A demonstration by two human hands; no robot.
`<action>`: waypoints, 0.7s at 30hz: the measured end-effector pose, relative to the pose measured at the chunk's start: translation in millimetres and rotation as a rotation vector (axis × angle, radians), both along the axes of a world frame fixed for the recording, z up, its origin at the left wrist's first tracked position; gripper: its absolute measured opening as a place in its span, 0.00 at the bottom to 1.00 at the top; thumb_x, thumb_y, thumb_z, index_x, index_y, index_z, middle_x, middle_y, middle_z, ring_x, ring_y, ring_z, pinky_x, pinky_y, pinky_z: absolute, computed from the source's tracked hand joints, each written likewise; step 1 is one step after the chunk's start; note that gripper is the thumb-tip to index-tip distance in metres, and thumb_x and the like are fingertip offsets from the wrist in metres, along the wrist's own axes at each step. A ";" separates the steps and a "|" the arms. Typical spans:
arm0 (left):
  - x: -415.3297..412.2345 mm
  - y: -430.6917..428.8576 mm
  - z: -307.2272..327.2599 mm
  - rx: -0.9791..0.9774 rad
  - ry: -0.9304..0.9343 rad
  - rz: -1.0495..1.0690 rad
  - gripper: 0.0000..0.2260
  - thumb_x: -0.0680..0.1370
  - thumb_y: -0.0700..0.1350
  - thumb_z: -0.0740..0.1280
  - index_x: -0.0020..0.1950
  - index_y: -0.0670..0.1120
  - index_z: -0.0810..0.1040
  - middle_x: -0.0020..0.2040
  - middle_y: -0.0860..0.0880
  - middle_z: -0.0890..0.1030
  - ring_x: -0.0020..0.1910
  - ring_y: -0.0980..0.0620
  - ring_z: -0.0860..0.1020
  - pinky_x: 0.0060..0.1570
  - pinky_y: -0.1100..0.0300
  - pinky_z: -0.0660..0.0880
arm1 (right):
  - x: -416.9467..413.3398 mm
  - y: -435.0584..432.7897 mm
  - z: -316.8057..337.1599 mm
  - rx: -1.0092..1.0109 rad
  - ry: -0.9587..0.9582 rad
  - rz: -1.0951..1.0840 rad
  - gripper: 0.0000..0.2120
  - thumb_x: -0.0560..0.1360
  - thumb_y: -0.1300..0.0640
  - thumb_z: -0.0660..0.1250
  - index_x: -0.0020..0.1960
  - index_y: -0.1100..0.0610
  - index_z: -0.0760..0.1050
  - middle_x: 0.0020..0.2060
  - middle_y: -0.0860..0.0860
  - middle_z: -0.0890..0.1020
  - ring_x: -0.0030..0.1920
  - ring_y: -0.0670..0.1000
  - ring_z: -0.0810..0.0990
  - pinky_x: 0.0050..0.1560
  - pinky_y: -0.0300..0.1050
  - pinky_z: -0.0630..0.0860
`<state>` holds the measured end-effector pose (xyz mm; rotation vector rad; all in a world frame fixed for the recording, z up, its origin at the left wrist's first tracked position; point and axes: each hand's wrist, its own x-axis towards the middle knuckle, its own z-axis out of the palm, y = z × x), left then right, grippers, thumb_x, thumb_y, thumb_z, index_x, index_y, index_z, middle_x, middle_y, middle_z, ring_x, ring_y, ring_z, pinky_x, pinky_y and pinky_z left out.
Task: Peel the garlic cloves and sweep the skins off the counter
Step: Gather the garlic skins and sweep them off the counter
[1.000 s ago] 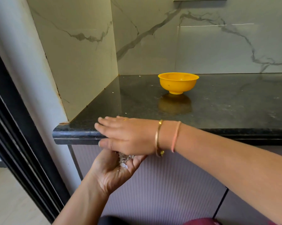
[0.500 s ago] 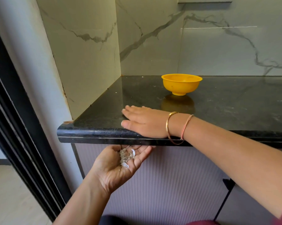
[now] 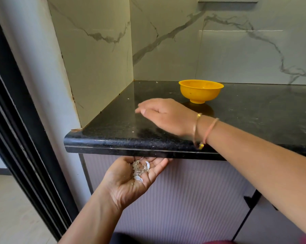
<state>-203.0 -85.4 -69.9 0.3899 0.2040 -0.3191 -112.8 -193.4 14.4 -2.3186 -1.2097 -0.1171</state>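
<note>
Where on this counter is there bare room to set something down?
Widest: the counter right of the yellow bowl. Also the back corner between the side wall and the bowl, only specks. Crowded: the front strip under the right hand; the left hand cups garlic skins below the edge.

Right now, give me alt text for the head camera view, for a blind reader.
A person's left hand, cupped palm-up just below the front edge of the black counter, holds a small pile of garlic skins. The right hand, fingers extended and blurred, is over the counter top. A yellow bowl stands behind it, near the marble-patterned wall.
</note>
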 end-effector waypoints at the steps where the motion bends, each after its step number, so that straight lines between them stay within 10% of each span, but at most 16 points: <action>1: -0.6 -0.8 0.9 -0.005 -0.007 -0.001 0.21 0.77 0.39 0.50 0.57 0.24 0.73 0.57 0.27 0.76 0.51 0.32 0.78 0.46 0.37 0.72 | 12.9 7.2 0.8 -0.114 0.016 -0.047 0.21 0.82 0.52 0.50 0.65 0.62 0.72 0.67 0.55 0.72 0.70 0.52 0.66 0.67 0.42 0.58; 6: 0.2 -2.2 1.2 -0.004 0.029 0.025 0.22 0.79 0.40 0.48 0.57 0.23 0.72 0.55 0.26 0.76 0.50 0.30 0.77 0.44 0.37 0.73 | 64.6 43.7 -14.6 -0.564 0.058 -0.219 0.33 0.80 0.39 0.38 0.77 0.58 0.45 0.77 0.57 0.46 0.76 0.56 0.44 0.74 0.57 0.44; 16: 0.8 8.0 -3.3 0.002 0.061 -0.027 0.22 0.81 0.44 0.51 0.62 0.28 0.73 0.60 0.30 0.75 0.57 0.33 0.77 0.51 0.38 0.72 | -5.2 33.7 -20.6 -0.598 -0.184 0.134 0.30 0.81 0.43 0.43 0.77 0.57 0.42 0.77 0.52 0.44 0.76 0.49 0.43 0.75 0.53 0.42; 21: 0.9 -0.6 -6.4 -0.295 0.008 0.198 0.21 0.77 0.40 0.60 0.70 0.35 0.68 0.68 0.37 0.71 0.70 0.43 0.68 0.68 0.51 0.65 | -50.0 -1.3 -19.6 -0.516 -0.115 0.316 0.27 0.82 0.47 0.45 0.77 0.54 0.43 0.77 0.47 0.43 0.75 0.43 0.38 0.74 0.43 0.35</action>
